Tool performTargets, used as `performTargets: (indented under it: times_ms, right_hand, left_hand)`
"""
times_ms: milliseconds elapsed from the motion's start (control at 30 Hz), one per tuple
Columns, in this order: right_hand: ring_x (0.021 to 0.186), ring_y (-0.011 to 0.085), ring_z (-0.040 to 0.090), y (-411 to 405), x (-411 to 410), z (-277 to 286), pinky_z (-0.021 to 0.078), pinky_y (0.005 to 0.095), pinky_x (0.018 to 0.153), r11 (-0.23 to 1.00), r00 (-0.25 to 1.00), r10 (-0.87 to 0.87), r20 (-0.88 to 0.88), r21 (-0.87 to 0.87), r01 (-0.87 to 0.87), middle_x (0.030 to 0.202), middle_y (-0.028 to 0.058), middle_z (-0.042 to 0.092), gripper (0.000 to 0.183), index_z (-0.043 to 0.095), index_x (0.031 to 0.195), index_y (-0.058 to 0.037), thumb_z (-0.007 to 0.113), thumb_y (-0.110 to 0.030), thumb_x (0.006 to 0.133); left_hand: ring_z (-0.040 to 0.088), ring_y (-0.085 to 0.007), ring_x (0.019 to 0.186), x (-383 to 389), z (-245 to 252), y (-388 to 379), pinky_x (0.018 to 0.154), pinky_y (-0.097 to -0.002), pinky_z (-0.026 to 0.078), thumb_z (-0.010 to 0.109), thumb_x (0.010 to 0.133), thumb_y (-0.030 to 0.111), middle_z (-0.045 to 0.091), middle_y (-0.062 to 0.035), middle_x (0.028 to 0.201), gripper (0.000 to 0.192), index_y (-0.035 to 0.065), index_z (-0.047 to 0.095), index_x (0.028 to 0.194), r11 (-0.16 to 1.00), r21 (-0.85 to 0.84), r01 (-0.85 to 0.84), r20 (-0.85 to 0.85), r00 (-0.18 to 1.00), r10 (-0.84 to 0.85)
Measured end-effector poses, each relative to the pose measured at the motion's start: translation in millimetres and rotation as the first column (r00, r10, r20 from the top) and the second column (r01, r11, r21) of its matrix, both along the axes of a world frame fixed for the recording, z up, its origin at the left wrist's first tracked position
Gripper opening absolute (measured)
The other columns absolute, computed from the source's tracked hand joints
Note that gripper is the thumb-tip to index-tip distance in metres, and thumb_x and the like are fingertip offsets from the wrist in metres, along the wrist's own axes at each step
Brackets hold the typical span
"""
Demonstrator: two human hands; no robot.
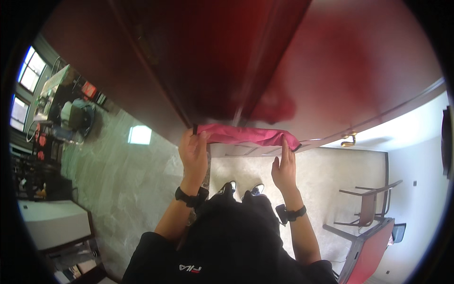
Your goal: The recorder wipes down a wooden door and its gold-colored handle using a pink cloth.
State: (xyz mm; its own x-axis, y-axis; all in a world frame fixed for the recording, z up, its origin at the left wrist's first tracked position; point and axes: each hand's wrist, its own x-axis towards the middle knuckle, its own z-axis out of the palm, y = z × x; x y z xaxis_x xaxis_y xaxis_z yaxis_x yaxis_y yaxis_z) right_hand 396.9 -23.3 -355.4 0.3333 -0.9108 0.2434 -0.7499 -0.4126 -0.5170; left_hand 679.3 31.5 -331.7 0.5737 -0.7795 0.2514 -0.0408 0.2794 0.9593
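Observation:
A strip of bunched pink cloth [244, 136] with dark trim at both ends stretches across in front of a glossy dark red door [220, 71]. My left hand [193, 152] pinches its left end between thumb and fingers. At the right end, the straight fingers of my right hand [286, 167] lie against the cloth, and the thumb stands apart from it. Whether the cloth touches the door is hard to tell. A black band circles each of my wrists.
A brass-coloured door handle [349, 139] sticks out at the right. Beyond it are a metal-framed chair [369, 206] and a red-topped folding table [369, 255]. A white cabinet [56, 223] and a cluttered desk [48, 96] stand on the left. My shoes [256, 189] are on the pale floor.

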Motion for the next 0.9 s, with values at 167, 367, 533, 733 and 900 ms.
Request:
performTargets:
  times_ms: [167, 367, 533, 733, 900]
  right_hand:
    - [0.115, 0.0434, 0.056, -10.4, -14.8, 56.9, 0.0446, 0.0496, 0.103, 0.976, 0.995, -0.028, 0.093, -0.211, 0.047, 0.137, 0.0254, 0.057, 0.080, 0.031, 0.157, 0.0068, 0.057, 0.010, 0.082]
    - [0.113, 0.0439, 0.056, -40.1, -25.6, 135.4, 0.0448, 0.0480, 0.101, 0.931, 0.973, -0.104, 0.205, -0.325, 0.168, 0.131, 0.0254, 0.059, 0.077, 0.036, 0.156, 0.0029, 0.058, 0.009, 0.082]
    - [0.106, 0.0408, 0.057, -64.3, -51.4, 141.8, 0.0433, 0.0482, 0.102, 0.917, 0.990, -0.044, 0.130, -0.389, 0.092, 0.112, 0.0193, 0.063, 0.080, 0.042, 0.152, 0.0008, 0.060, 0.005, 0.075]
    - [0.119, 0.0403, 0.056, -70.1, -70.4, 95.3, 0.0335, 0.0552, 0.119, 0.920, 0.998, 0.040, 0.044, -0.391, -0.020, 0.115, 0.0147, 0.065, 0.083, 0.048, 0.151, -0.0045, 0.067, -0.006, 0.071]
    - [0.130, 0.0333, 0.054, -84.1, -121.2, 54.3, 0.0310, 0.0529, 0.122, 0.928, 0.997, 0.033, -0.066, -0.369, -0.056, 0.125, 0.0129, 0.064, 0.084, 0.049, 0.153, -0.0132, 0.071, -0.011, 0.072]
  left_hand:
    - [0.068, -0.0241, 0.114, -32.3, 32.7, -30.0, 0.099, -0.0317, 0.052, 0.055, 0.106, 0.004, 0.068, -0.0239, 0.123, 0.032, -0.0054, 0.044, 0.134, 0.974, -0.226, 0.021, 0.196, 0.980, 0.025]
    - [0.026, -0.0420, 0.153, -58.1, 85.5, -64.4, 0.125, -0.0482, 0.017, 0.059, 0.098, -0.004, 0.016, -0.0364, 0.164, 0.082, -0.0114, 0.003, 0.158, 0.922, -0.194, 0.335, 0.668, 0.733, -0.127]
    - [0.048, -0.0456, 0.133, -82.1, 53.4, -89.5, 0.116, -0.0478, 0.035, 0.072, 0.095, 0.011, 0.043, -0.0342, 0.146, 0.083, -0.0173, 0.021, 0.153, 0.937, -0.273, 0.218, 0.743, 0.667, 0.062]
    - [0.041, -0.0487, 0.138, -93.5, -3.2, -71.7, 0.117, -0.0494, 0.031, 0.066, 0.100, 0.014, 0.034, -0.0396, 0.151, 0.074, -0.0180, 0.023, 0.150, 0.991, 0.131, -0.005, 0.896, 0.429, -0.116]
    - [0.044, -0.0525, 0.132, -143.1, -1.7, -74.5, 0.113, -0.0520, 0.034, 0.066, 0.100, 0.017, 0.040, -0.0404, 0.144, 0.070, -0.0184, 0.028, 0.147, 0.998, 0.010, -0.055, 0.918, 0.397, 0.013]
